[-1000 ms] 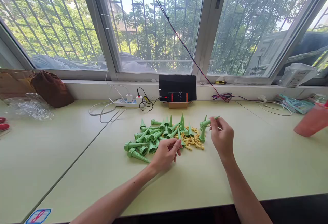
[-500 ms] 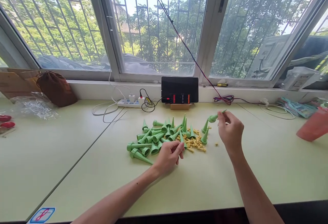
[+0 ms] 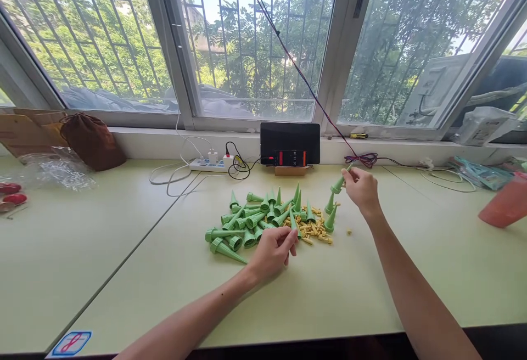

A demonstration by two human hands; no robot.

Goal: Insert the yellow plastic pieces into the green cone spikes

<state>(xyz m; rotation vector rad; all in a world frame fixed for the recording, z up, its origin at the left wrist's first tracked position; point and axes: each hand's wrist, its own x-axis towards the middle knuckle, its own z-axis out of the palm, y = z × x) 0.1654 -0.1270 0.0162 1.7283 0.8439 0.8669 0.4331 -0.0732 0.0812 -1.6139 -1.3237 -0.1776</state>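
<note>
1. At the right end of the green heap (image 3: 241, 220), my right hand (image 3: 360, 187) holds one green cone (image 3: 337, 186) in a narrow pinch near its pointed tip.
2. Change noted: over the last half second, the right hand has shifted left and farther from me. The held cone has swung from nearly level to a steep tilt, collar lowermost. In my judgement, this brings it closer to the attitude of its standing neighbours.
3. Just beside the held cone, two upright cones (image 3: 330, 223) stand collar down. Whether the held collar touches the surface (image 3: 370, 299), I cannot tell.
4. My left hand (image 3: 272, 250) keeps its position: fingers curled, thumb forward, beside a slim standing cone (image 3: 292, 220). Whether it grips that cone, I cannot tell.
5. Between the hands, yellow pieces (image 3: 319, 231) lie scattered in a pile; a single yellow piece (image 3: 349, 232) lies apart, to the right.
6. Farther left, most cones of the heap lie on their sides, some with open ends toward me.
7. Behind all these, a phone (image 3: 293, 158) stands in front of a dark tablet (image 3: 290, 136).
</note>
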